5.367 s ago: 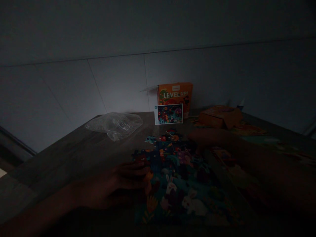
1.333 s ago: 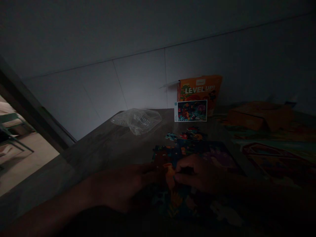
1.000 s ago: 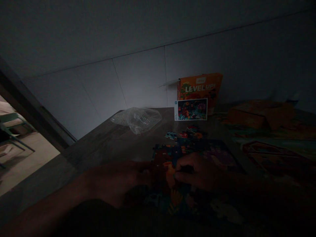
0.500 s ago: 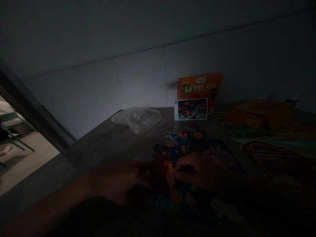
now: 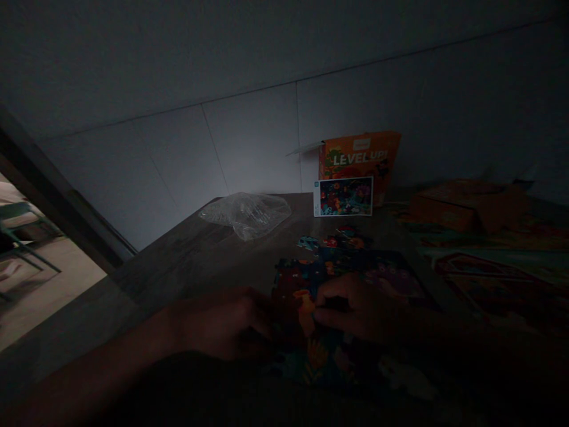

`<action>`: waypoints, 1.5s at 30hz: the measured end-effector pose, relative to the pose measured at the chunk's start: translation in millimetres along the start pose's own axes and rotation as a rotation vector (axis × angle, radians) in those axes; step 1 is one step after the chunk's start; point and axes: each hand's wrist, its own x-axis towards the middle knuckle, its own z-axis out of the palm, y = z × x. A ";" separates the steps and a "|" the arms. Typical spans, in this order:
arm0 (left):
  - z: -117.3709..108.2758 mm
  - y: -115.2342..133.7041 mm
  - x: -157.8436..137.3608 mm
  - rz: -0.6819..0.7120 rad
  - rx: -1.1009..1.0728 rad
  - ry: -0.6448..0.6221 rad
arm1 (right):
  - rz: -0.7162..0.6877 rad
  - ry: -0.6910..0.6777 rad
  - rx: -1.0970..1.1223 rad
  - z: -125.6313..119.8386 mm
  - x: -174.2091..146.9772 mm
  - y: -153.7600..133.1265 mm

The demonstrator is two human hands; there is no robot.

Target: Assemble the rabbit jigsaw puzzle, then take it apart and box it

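A partly assembled jigsaw puzzle (image 5: 316, 351) with dark, colourful animal pictures lies on the table in dim light. My right hand (image 5: 355, 305) is over its middle, thumb and forefinger pinched beside an orange animal figure, on what looks like a jigsaw piece. At the puzzle's left edge is my left hand (image 5: 222, 323), its fingers bent and closed. Shadow hides its fingertips and anything in them. Several loose jigsaw pieces (image 5: 307, 242) lie along the puzzle's far edge.
A picture card (image 5: 347, 197) leans on an orange "LEVEL UP!" box (image 5: 360, 157) near the wall. Left of them is a crumpled clear plastic bag (image 5: 249, 214). Another orange box (image 5: 444, 207) and a red-framed picture (image 5: 480, 279) are at the right.
My left hand has shifted slightly at the puzzle's left edge, its fingertips now darker and lower. My right hand stays in nearly the same place.
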 end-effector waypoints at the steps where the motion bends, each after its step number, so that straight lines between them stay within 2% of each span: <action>1: 0.1 -0.5 0.9 0.005 0.007 0.005 | -0.020 0.005 -0.002 0.6 0.0 0.2; 7: 4.5 -7.0 9.7 0.085 0.093 0.065 | -0.174 0.031 -0.030 2.7 0.1 -2.4; 10: 9.8 -19.5 14.7 0.110 0.150 0.153 | -0.224 0.021 -0.007 2.8 0.1 -4.4; 12: 12.6 -28.7 18.4 0.096 0.224 0.191 | -0.197 0.005 0.012 2.6 0.3 -5.0; 16: 16.8 -41.7 22.3 0.013 0.369 0.170 | -0.068 0.026 0.033 -5.4 3.6 -4.5; 18: 19.7 -46.8 21.1 -0.056 0.418 0.168 | 0.010 0.074 -0.053 -20.2 7.4 -3.4; 20: 23.0 -53.5 18.7 -0.132 0.447 0.201 | 0.113 0.130 -0.268 -45.0 10.9 -0.2; 23: 26.8 -66.9 15.7 -0.268 0.472 0.298 | 0.334 0.181 -0.809 -93.3 10.5 12.1; 26: 27.7 -78.9 14.4 -0.334 0.484 0.360 | 0.479 0.189 -0.897 -133.3 3.8 31.5; 28: 27.2 -83.5 14.0 -0.323 0.481 0.365 | 0.528 0.165 -0.888 -145.3 -0.2 43.7; 32: 26.3 -85.4 13.6 -0.311 0.469 0.379 | 0.517 0.144 -0.833 -133.4 0.5 54.0; 36: 27.0 -81.5 13.7 -0.324 0.472 0.358 | 0.417 -0.020 -0.696 -107.3 6.7 51.4; 39: 25.7 -81.6 13.7 -0.324 0.456 0.353 | 0.399 -0.077 -0.639 -101.1 7.5 52.0; 42: 16.8 -92.8 16.0 -0.317 0.389 0.371 | 0.378 -0.075 -0.619 -104.1 6.0 55.3; 45: -0.4 -115.3 25.5 -0.320 0.339 0.429 | 0.346 -0.037 -0.618 -101.9 6.2 58.1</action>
